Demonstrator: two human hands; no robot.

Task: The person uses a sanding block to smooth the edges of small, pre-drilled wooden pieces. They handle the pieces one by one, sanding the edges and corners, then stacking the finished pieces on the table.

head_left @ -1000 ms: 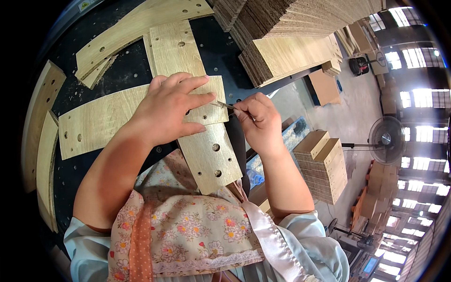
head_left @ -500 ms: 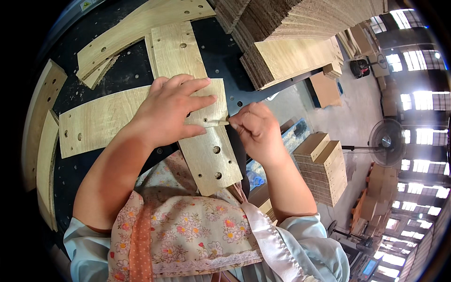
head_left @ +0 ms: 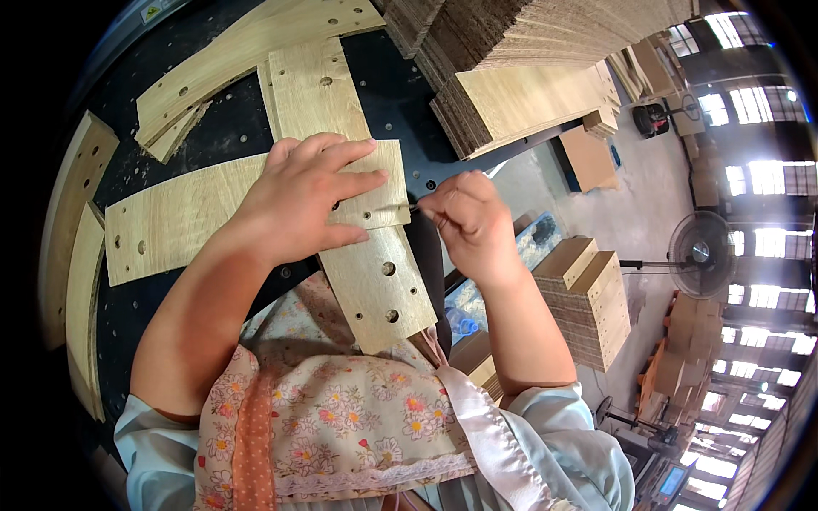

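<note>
A pale wood-grain board with drilled holes lies crosswise over another drilled board that reaches toward my apron. Flat on the crosswise board rests my left hand, its fingers spread near the right end. My right hand is closed in a pinch just off that end, level with the board's lower right corner. Something thin seems to lie between thumb and forefinger, too small to make out.
Curved drilled boards lie at the far side of the black table, with more at the left. Tall board stacks stand at the far right. Beyond the table are another stack and a fan.
My right hand has moved slightly up and away from the board's right end, still pinched. My left hand stays spread on the board; the whole view has shifted a little.
</note>
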